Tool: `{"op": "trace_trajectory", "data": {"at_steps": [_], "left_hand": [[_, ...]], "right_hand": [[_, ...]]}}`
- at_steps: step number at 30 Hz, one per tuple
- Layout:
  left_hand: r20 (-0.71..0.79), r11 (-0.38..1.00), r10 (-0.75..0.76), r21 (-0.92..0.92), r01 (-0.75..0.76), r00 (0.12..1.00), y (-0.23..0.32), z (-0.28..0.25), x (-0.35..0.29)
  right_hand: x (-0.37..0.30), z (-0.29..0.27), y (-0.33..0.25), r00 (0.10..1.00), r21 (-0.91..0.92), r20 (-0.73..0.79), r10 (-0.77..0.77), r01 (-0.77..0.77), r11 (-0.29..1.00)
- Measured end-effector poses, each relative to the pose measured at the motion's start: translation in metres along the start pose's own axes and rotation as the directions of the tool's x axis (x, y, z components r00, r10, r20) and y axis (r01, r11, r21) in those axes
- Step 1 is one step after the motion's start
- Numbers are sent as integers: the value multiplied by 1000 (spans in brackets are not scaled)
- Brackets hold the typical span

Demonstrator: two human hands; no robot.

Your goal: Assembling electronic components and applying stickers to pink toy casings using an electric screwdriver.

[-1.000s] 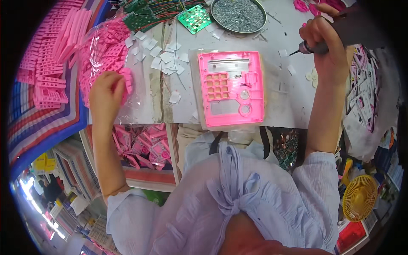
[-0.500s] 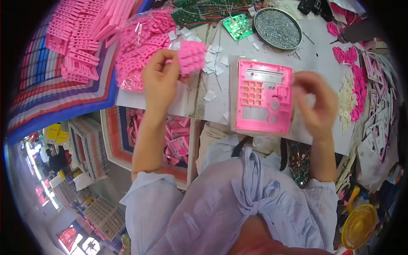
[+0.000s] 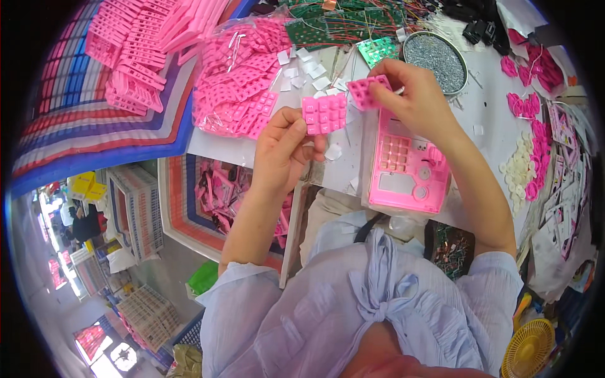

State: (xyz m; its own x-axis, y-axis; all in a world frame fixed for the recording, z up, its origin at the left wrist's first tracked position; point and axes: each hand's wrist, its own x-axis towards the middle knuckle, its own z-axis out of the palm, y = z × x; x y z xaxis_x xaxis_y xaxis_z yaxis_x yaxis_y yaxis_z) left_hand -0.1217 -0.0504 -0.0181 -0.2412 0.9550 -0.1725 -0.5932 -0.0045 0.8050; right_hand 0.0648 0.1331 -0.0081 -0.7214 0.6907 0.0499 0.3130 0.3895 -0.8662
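Observation:
Two pink rubber keypads are in my hands above the work table. My left hand pinches one keypad by its lower left side, its raised keys facing up. Between the thumb and fingers of my right hand is the other keypad, tilted, just right of the first. Below my right hand a pink plastic housing lies on the table, with a grid of square openings and a rectangular window; its upper part is hidden by my hand and forearm.
A clear bag of pink keypads lies left of my hands, near small white squares. Behind are green circuit boards with wires and a round tin of screws. White discs and pink parts line the right side.
My right hand has swung left from beside the housing and now holds a keypad. My left hand has moved right and lower in the picture with its keypad.

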Motion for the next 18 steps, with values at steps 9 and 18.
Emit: {"op": "trace_trajectory", "data": {"at_steps": [9, 18], "left_hand": [[66, 953, -203, -218, 213, 977, -8, 5, -10], [166, 955, -69, 297, 16, 984, -22, 45, -23]], "right_hand": [[-51, -1, -41, 841, -181, -103, -531, 509, 841], [-85, -3, -41, 961, -73, -18, -278, 276, 959]]}}
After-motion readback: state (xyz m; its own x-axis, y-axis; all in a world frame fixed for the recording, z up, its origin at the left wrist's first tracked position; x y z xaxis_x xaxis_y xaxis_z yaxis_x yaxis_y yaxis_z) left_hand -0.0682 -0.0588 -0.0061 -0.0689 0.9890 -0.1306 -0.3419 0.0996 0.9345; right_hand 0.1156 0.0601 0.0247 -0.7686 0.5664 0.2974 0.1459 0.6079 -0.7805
